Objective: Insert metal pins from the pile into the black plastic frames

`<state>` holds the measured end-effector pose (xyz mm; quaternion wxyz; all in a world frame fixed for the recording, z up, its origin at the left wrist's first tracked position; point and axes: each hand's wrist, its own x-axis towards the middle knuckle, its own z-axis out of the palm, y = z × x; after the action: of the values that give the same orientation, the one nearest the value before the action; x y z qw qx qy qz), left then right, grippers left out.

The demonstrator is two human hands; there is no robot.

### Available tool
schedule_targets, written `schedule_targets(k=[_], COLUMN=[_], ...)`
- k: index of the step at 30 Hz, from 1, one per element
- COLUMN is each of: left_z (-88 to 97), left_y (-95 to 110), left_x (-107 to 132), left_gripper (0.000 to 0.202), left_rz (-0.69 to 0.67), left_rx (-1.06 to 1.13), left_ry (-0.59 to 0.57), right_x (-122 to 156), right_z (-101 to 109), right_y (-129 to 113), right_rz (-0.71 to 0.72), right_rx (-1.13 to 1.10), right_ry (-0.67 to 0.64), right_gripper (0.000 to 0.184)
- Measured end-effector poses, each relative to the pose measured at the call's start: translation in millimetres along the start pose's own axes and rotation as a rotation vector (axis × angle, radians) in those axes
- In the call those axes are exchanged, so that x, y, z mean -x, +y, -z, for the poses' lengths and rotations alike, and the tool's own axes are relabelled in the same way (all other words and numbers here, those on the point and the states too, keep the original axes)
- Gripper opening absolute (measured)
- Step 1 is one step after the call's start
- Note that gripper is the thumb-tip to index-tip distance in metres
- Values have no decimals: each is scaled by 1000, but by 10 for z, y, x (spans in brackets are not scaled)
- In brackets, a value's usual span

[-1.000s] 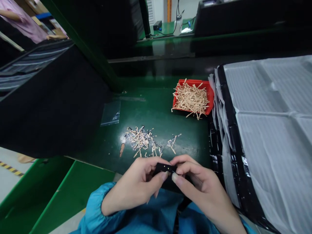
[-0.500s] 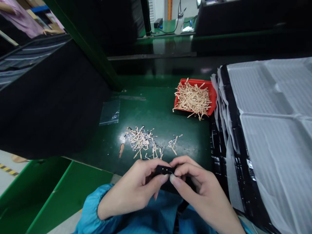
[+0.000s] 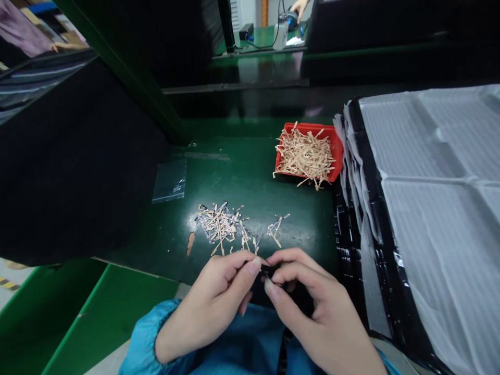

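Loose strips (image 3: 221, 224) are strewn near the front edge of the green bench (image 3: 234, 179); a red bin (image 3: 336, 156) is set farther back, beside white sheeting (image 3: 425, 151). By that edge, a black piece (image 3: 267, 271), mostly covered, is pinched in closed grips by the left hand (image 3: 219, 299) and right hand (image 3: 322, 302); its direction and long axis cannot be made out.

I observe the left hand (image 3: 214, 302) with thumb (image 3: 246, 278) set toward bent fingers (image 3: 234, 259), the right hand (image 3: 318, 299) likewise pinched; both wrists (image 3: 167, 336) angle inward, fingertips (image 3: 272, 286) nearly meeting.
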<state>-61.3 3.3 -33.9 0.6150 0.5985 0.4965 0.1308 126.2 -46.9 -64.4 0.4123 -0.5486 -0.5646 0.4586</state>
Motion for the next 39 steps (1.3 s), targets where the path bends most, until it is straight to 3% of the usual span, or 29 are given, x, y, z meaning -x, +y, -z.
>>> schedule_targets(k=[7, 13, 20, 29, 33, 36, 39], left_z=[-49, -127, -147, -182, -178, -186, -218], left_y=[-27, -106, -150, -222, -213, -137, -29], left_x=[-9, 20, 20, 0, -21, -32, -20], left_gripper=[43, 41, 38, 40, 43, 44, 43], left_rz=[-32, -102, -154, -122, -84, -122, -147], left_rx=[-37, -197, -285, -230, -97, 10, 145], left_ry=[123, 219, 251, 275, 387, 479, 438], right_x=[-40, -31, -1, 90, 144, 141, 117], right_z=[-62, -84, -83, -8, 80, 5, -126], right_y=[-34, -19, 37, 77, 175, 207, 171], right_rz=[-6, -5, -9, -8, -31, -37, -35], right_rx=[38, 46, 82, 69, 94, 52, -34], right_ry=[54, 77, 77, 61, 182, 219, 240], right_gripper=[10, 12, 12, 17, 22, 21, 18])
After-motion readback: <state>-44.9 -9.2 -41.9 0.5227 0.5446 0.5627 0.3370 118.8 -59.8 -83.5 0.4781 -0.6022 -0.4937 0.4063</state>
